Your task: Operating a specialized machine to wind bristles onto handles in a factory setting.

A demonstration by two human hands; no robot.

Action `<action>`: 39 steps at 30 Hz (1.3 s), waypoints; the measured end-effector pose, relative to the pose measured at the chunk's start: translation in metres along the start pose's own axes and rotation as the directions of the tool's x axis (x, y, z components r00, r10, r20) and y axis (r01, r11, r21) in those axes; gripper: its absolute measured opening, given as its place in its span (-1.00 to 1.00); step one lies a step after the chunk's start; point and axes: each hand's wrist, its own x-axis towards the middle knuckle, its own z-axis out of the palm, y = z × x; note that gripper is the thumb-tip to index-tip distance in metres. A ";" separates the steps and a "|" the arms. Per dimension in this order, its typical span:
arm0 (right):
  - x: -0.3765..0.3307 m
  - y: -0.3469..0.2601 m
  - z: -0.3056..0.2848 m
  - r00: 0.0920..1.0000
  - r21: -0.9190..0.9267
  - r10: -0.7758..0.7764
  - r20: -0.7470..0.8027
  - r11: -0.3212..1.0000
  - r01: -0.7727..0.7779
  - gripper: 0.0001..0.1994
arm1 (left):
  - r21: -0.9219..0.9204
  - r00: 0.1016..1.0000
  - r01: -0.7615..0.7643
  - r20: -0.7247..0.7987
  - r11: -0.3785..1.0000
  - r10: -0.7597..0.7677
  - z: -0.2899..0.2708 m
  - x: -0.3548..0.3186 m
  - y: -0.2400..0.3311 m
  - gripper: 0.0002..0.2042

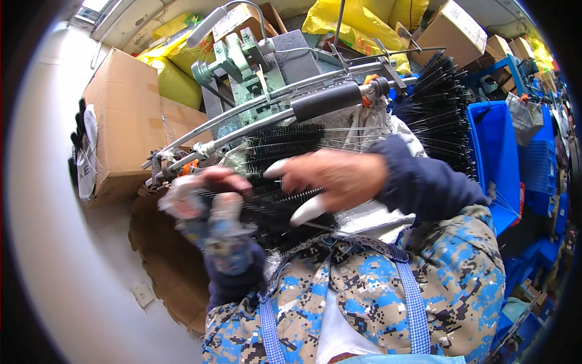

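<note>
In front of my lap, my left hand, in a worn light glove with bare fingertips, curls around the end of a black twisted-wire brush. Motion blur softens its fingers. My right hand hovers just right of it, thumb and forefinger apart in white finger covers, holding nothing I can see. Beneath and behind both hands lies a pile of black bristle brushes with thin bare wire stems. A large fan of similar brushes stands to the right.
A metal bar with a black sleeve crosses beyond my hands, before a green machine. Left stands a cardboard box; right, a blue bin. Yellow bags lie at the back. Brown cardboard lies lower left.
</note>
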 end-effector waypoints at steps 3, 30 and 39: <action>0.046 0.000 0.032 0.956 0.389 -0.250 -0.154 0.874 0.292 -0.65 | 0.151 0.974 -0.207 0.125 0.967 0.189 0.006 -0.005 -0.016 -0.62; 0.094 0.128 -0.085 0.935 -0.933 0.137 -0.327 0.107 -0.343 -0.84 | 0.990 0.714 0.007 0.094 0.141 -0.694 -0.096 -0.023 -0.095 -0.29; 0.090 0.128 -0.086 0.930 -0.925 0.117 -0.350 0.114 -0.362 -0.85 | 0.970 0.851 -0.147 0.223 0.192 -0.475 -0.100 -0.037 -0.091 -0.35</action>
